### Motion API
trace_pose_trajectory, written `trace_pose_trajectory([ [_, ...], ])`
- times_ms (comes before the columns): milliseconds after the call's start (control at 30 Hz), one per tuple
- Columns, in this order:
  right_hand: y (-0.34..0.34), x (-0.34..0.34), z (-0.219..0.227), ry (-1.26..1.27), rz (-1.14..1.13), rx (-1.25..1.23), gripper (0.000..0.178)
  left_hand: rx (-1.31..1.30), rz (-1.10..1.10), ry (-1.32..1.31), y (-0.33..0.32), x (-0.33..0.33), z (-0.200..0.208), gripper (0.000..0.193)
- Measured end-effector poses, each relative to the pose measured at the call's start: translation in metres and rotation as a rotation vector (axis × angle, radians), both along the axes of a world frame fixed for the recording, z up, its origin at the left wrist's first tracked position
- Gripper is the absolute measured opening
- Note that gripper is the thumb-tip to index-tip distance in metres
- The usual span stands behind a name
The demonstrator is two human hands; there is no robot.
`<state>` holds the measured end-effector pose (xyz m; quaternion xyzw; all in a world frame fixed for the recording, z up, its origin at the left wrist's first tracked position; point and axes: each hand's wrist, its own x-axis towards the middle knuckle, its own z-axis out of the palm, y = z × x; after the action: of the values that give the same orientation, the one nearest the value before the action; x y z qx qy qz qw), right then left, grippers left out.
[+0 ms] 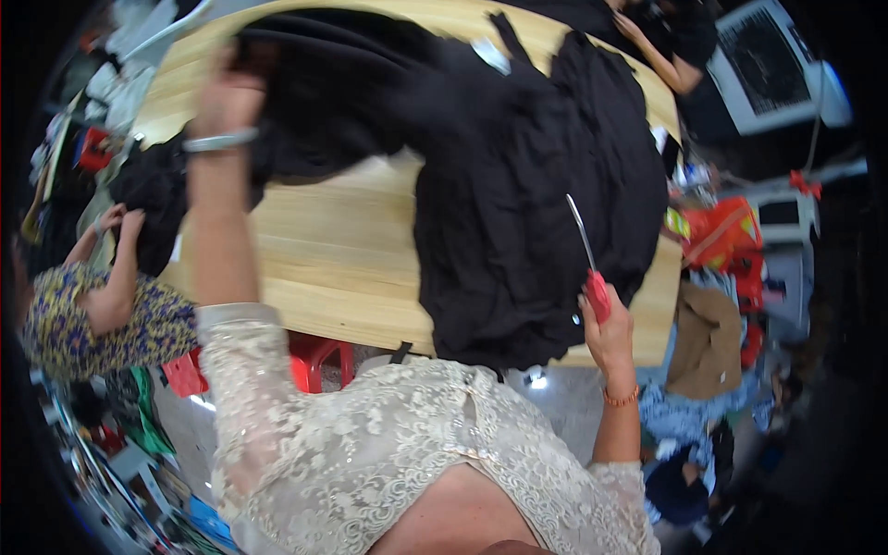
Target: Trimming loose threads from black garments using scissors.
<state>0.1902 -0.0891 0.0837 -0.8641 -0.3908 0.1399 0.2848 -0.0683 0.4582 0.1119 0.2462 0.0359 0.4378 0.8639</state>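
A large black garment lies spread and rumpled over the wooden table, with a white label near its far edge. My left hand is stretched far out to the left against a length of black cloth. Motion smears its fingers, so their grip does not show; the cloth beside it is blurred too. Near the table's front edge, my right hand is closed round the red handle of what look like scissors. Their thin silver blade points away from me, above the garment.
At the left a person in a flowered top handles black cloth. Another person's arm reaches in at the far right. A red stool stands under the front edge. Brown cloth and an orange-red bag sit right of the table.
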Motion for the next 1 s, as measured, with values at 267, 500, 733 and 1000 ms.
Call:
trace_pose_trajectory([
  [267, -0.014, 0.002, -0.029, -0.003, -0.122, -0.118, 0.022, -0.159, 0.684, 1.032, 0.013, -0.108, -0.136, 0.038],
  [500, -0.017, 0.014, -0.037, -0.029, -0.265, -0.28, 0.035, 1.32, -0.121, 0.921, -0.361, 0.044, -0.158, 0.061],
  [733, -0.014, 0.008, -0.032, 0.022, -0.221, -0.155, 0.033, 1.66, -0.159, 0.961, -0.427, 0.096, -0.185, 0.043],
  [1000, -0.052, 0.008, -0.05, 0.127, -0.177, -0.062, 0.029, 1.053, 0.297, 1.281, -0.299, 0.04, -0.128, 0.028],
])
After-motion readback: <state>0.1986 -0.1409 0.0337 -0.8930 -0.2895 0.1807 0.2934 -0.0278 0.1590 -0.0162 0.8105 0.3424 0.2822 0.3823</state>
